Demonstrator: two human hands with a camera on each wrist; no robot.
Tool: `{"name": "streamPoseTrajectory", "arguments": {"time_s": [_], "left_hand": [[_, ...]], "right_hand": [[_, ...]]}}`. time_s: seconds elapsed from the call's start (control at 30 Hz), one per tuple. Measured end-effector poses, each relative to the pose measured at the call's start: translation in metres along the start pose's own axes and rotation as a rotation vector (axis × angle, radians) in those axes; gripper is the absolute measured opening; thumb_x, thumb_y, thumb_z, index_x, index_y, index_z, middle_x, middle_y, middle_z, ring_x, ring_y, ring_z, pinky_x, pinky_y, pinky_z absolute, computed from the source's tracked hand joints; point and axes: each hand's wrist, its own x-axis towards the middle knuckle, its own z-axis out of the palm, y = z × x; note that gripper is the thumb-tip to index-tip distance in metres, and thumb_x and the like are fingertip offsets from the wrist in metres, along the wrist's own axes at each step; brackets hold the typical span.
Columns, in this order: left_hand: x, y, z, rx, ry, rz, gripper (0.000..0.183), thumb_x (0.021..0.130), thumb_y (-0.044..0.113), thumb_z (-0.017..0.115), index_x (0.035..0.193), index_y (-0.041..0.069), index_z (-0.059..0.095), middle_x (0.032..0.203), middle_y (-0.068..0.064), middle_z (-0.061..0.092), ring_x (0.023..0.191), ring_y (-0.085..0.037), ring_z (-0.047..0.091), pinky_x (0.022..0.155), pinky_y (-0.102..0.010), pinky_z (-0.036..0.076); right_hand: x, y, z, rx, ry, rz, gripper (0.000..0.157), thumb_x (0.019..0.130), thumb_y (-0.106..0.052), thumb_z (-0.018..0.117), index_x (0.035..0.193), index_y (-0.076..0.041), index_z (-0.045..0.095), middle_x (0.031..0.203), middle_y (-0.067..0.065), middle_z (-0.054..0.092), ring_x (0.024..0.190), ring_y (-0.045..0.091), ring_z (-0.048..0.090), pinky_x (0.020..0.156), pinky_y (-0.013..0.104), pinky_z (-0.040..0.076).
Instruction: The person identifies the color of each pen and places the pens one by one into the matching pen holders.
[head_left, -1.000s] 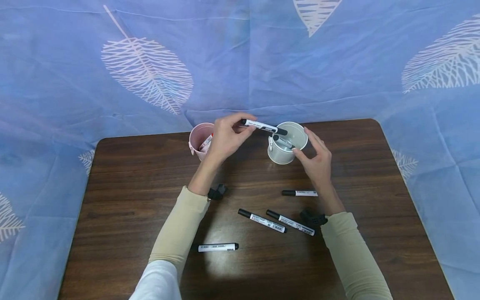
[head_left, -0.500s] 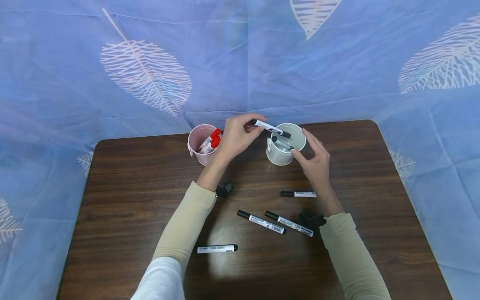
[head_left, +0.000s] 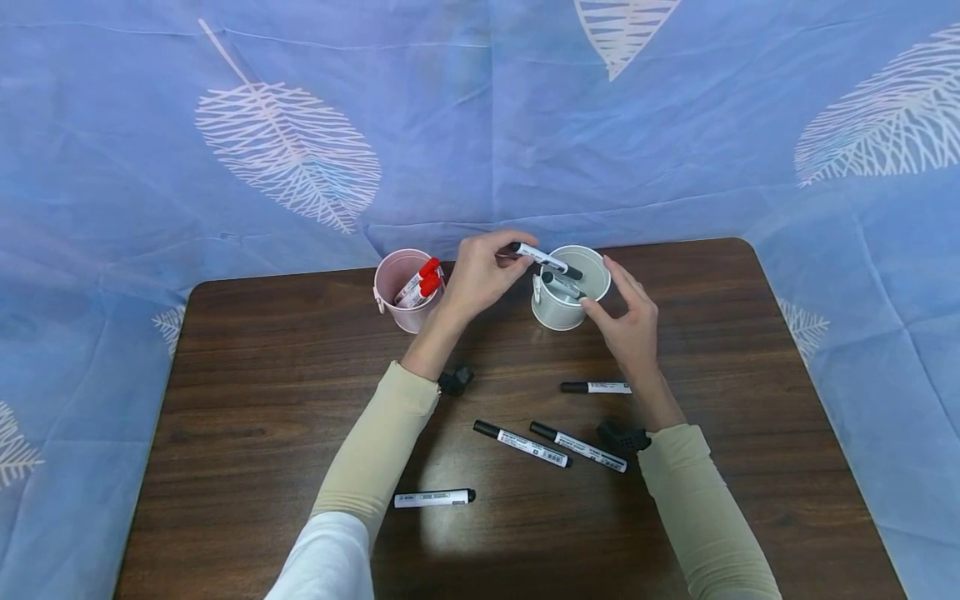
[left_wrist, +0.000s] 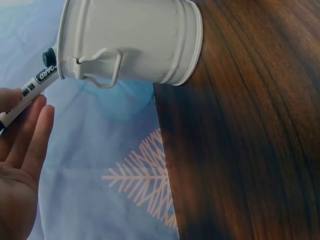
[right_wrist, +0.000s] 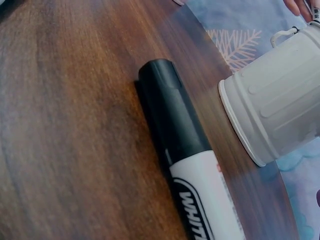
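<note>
Across the dark brown wood-grain table (head_left: 262, 400), the person's left hand (head_left: 480, 271) pinches a slim white marker with black ends (head_left: 545, 260) near its rear, leaving the front end free over the mouth of a white metal pail (head_left: 557, 312). I can't tell whether that marker touches the rim. The right hand (head_left: 630, 321) holds the pail's near and right sides between thumb and fingers, presumably to keep it from sliding. So the 2 hands stand apart, the pail between them.

Another black-capped marker (head_left: 562, 286) leans inside that pail. To the left, a pale pink metal pail (head_left: 389, 304) holds 2 red-capped white markers (head_left: 430, 287), so the colours look sorted by pail. Nearer the person, 4 loose black-and-white markers (head_left: 522, 443) lie flat, spread between the forearms, seemingly for easy reach.
</note>
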Motion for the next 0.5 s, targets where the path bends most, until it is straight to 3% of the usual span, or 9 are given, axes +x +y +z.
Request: {"name": "streamPoseTrajectory", "arguments": {"time_s": [0.17,0.33,0.4,0.5], "left_hand": [[0.0009,0.0011,0.0017,0.053,-0.047,0.025,0.019,0.089,0.004,0.073,0.108,0.005,0.074,0.104,-0.006,0.073,0.082,-0.008,0.069,0.072,-0.016,0.053],[0.0009,0.0040,0.0045,0.235,-0.104,0.072,0.021,0.091,0.013,0.073,0.111,0.014,0.074,0.103,0.002,0.072,0.080,-0.007,0.063,0.072,-0.022,0.049],[0.0005,0.0057,0.0055,0.302,-0.137,0.080,0.026,0.092,0.020,0.073,0.117,0.017,0.073,0.111,0.003,0.071,0.090,-0.010,0.064,0.079,-0.025,0.049],[-0.0007,0.0071,0.0069,0.345,-0.197,0.077,0.041,0.092,0.031,0.073,0.130,0.019,0.067,0.131,0.003,0.064,0.116,-0.013,0.060,0.099,-0.029,0.045]], "right_hand": [[-0.0008,0.0010,0.0004,0.000,0.003,-0.004,0.061,0.082,0.003,0.078,0.138,0.003,0.055,0.139,0.019,0.056,0.133,0.031,0.049,0.114,0.044,0.030],[-0.0003,-0.0002,-0.0001,0.002,0.002,-0.003,0.061,0.082,0.004,0.078,0.138,0.003,0.055,0.139,0.019,0.056,0.132,0.031,0.050,0.114,0.044,0.030],[0.0002,0.0004,-0.0002,0.003,0.002,-0.006,0.061,0.081,0.005,0.078,0.138,0.003,0.055,0.139,0.020,0.056,0.132,0.033,0.050,0.114,0.045,0.030],[-0.0001,0.0088,0.0007,-0.002,0.004,-0.013,0.061,0.081,0.005,0.078,0.138,0.003,0.056,0.139,0.020,0.056,0.131,0.035,0.050,0.113,0.048,0.030]]}}
